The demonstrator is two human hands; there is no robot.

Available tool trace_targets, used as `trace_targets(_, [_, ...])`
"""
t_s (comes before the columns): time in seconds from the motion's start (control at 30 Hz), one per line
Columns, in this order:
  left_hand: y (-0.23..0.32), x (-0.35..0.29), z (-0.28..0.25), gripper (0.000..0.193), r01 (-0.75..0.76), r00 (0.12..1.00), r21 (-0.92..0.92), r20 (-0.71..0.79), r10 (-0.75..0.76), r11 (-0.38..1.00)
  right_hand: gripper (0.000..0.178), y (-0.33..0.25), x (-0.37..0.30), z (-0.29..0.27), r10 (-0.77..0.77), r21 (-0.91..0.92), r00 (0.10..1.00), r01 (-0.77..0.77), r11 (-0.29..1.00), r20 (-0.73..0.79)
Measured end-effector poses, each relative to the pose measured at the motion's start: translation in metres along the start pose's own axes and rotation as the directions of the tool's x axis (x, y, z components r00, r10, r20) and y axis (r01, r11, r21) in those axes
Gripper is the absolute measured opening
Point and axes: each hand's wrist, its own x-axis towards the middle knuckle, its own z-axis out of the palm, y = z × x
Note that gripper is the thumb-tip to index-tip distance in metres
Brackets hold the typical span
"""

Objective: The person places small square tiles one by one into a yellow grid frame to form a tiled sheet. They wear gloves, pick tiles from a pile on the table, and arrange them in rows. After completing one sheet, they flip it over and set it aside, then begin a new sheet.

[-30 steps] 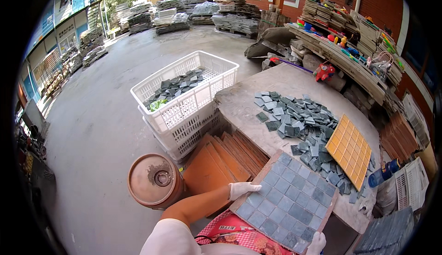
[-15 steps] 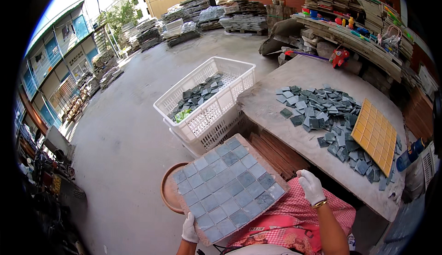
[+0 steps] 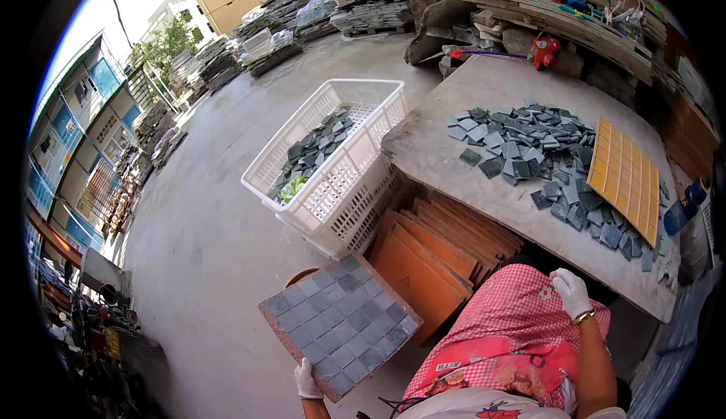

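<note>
In my gloved left hand is the lower left edge of a square board covered with grey-blue stone tiles. The tiles form a close grid, with a rough brownish border showing around them. The board is tilted beside my lap. My gloved right hand, a gold band at its wrist, rests over my pink checked apron. Its fingers are curled together and nothing shows in them. Beyond it, a heap of loose square stone tiles lies on a slab table. A yellow grid tray leans on the heap.
White plastic crates stand stacked left of the table, the top one holding loose tiles and something green. Brown boards stand in a row under the table edge. A blue bottle is at the right. Stone stacks line the yard.
The tiled board has moved left and down, away from my lap, with my left hand on its edge. More brown boards now show. My right hand has shifted right in the picture.
</note>
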Motion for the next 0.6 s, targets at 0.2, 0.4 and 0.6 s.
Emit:
trace_targets(0.2, [-0.027,-0.018,0.015,0.037,0.088,0.996,-0.183,0.033,-0.083,0.979,0.024,0.052,-0.004,-0.008,0.116,0.042,0.990,-0.113,0.993,-0.080])
trace_targets(0.4, [-0.021,-0.024,0.000,0.046,0.046,0.998,-0.359,0.053,-0.028,0.932,0.025,0.057,0.002,-0.010,0.137,0.064,0.984,-0.130,0.989,-0.113])
trace_targets(0.6, [-0.028,-0.004,-0.031,0.048,-0.018,1.000,-0.438,0.011,0.026,0.899,0.026,0.070,-0.003,-0.013,0.268,0.186,0.960,-0.249,0.950,-0.084])
